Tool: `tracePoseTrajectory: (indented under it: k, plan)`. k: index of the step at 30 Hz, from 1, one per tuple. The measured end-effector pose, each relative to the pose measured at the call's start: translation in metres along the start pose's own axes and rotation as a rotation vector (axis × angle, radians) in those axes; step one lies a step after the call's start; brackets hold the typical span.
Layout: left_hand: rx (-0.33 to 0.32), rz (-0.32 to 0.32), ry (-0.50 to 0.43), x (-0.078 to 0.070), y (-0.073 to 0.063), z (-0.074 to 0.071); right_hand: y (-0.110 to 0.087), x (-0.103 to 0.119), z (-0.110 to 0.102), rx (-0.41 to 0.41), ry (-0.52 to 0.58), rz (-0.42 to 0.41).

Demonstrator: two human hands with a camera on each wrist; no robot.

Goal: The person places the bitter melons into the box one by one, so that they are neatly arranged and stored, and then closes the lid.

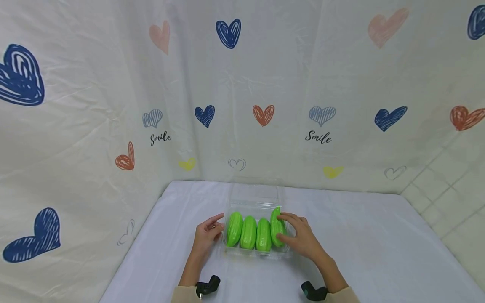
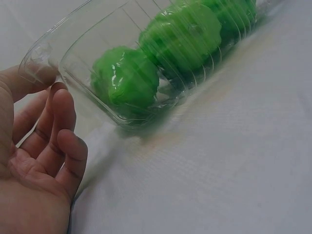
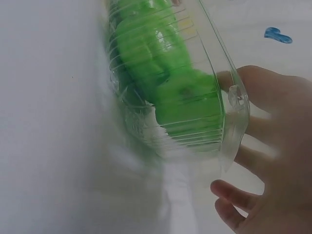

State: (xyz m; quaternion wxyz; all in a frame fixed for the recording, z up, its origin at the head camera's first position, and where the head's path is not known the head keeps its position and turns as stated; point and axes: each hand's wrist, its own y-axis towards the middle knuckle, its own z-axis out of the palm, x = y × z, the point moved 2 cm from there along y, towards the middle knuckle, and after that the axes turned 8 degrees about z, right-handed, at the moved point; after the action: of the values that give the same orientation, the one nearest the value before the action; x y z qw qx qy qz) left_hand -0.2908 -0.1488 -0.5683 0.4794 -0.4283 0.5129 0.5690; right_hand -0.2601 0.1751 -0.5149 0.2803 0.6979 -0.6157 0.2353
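Several glossy, bright green cucumber-shaped vegetables [image 1: 248, 232] lie side by side in a clear plastic clamshell box [image 1: 248, 252]. My right hand [image 1: 303, 237] reaches over the box's right rim. Its thumb and fingers grip the rightmost green vegetable [image 1: 275, 227], which tilts with its tip towards the back. In the right wrist view, that vegetable [image 3: 187, 109] shows through the box wall, and the lower fingers [image 3: 236, 195] stay outside. My left hand [image 1: 206, 235] is at the left rim, fingers loosely bent, holding no vegetable; a digit overlaps the box's corner [image 2: 36, 61] in the left wrist view.
The box's clear lid [image 1: 254, 193] stands open towards the back. A white cloth [image 1: 371, 244] covers the table, and a white curtain [image 1: 280, 75] printed with hearts hangs behind it. Black wrist devices [image 1: 207, 285] sit on both wrists.
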Motion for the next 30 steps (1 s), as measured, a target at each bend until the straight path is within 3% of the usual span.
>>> tracePoseTrajectory:
  k: [16, 30]
  plan:
    - [-0.003, 0.009, 0.004, 0.002, 0.0013, 0.0, -0.0013, -0.0024, -0.0007, 0.014, -0.023, -0.051]
    - [0.005, 0.007, -0.003, 0.002, 0.0014, -0.0006, -0.0005, -0.0021, -0.0029, -0.005, 0.05, -0.042]
